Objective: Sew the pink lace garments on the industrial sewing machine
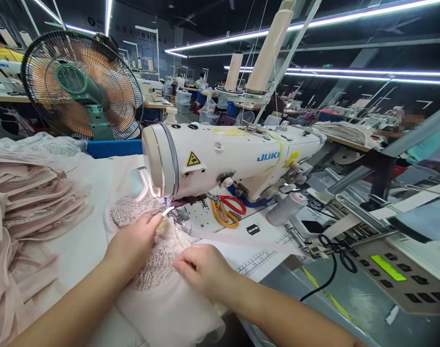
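A pale pink lace garment (158, 270) lies under the head of a white sewing machine (205, 154) and hangs over the front edge. My left hand (136, 241) is closed over the lace just in front of the needle area. From its fingertips a narrow white strip (167, 210) points toward the presser foot; its exact kind is unclear. Lower and to the right, my right hand (207, 272) pinches the garment's edge between thumb and fingers. The needle itself is hidden behind the machine head.
Pink fabric pieces (32, 197) are piled at left. Orange-handled scissors (225, 214), red-handled scissors (236, 205), a black blade (253, 229) and a grey thread cone (287, 209) lie right of the needle. A control panel (396, 270) stands at right, a large fan (83, 86) behind.
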The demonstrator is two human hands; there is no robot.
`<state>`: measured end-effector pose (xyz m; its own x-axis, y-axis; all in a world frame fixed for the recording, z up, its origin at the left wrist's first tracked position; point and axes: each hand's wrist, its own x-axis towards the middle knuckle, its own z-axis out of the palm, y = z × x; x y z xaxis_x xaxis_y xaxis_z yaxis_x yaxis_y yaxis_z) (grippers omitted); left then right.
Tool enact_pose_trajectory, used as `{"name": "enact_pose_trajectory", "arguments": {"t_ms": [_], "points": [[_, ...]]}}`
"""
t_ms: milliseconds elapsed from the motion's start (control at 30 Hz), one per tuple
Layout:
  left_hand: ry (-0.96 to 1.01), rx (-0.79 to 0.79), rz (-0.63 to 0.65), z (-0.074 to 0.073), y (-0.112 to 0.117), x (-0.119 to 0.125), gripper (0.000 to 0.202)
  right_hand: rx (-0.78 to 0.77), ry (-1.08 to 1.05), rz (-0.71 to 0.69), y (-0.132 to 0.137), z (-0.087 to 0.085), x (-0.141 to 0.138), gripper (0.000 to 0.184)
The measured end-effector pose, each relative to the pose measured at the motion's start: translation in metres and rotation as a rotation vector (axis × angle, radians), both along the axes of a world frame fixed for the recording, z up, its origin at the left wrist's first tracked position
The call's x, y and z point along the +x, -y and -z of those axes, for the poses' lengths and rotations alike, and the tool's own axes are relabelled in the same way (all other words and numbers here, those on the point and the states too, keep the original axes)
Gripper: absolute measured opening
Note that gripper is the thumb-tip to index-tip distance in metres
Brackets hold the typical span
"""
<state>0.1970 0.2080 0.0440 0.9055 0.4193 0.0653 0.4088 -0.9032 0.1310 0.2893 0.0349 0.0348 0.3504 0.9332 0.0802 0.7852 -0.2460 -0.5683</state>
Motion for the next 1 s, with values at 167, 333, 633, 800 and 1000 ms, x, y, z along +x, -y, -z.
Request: {"name": "enact_pose_trajectory", "arguments": {"t_ms": [167,333,633,800,1000], "points": [[-0.220,0.215,0.126,-0.005,0.013,0.000,0.049,-0.030,-0.009,-0.035,0.009,0.001,0.003,0.020],[-0.156,0.350,0.184,-0.009,0.023,0.000,0.050,-0.085,0.043,-0.024,0.012,-0.001,0.006,0.031],[-0.125,0.403,0.186,0.000,0.018,0.009,0.049,-0.257,0.103,-0.038,0.004,-0.012,0.011,0.043],[-0.123,0.324,0.173,-0.002,0.016,0.015,0.050,-0.321,0.104,-0.054,0.002,-0.017,0.012,0.045],[-0.099,0.331,0.163,0.002,0.013,0.015,0.047,-0.336,0.075,-0.040,-0.002,-0.020,0.010,0.053]]}}
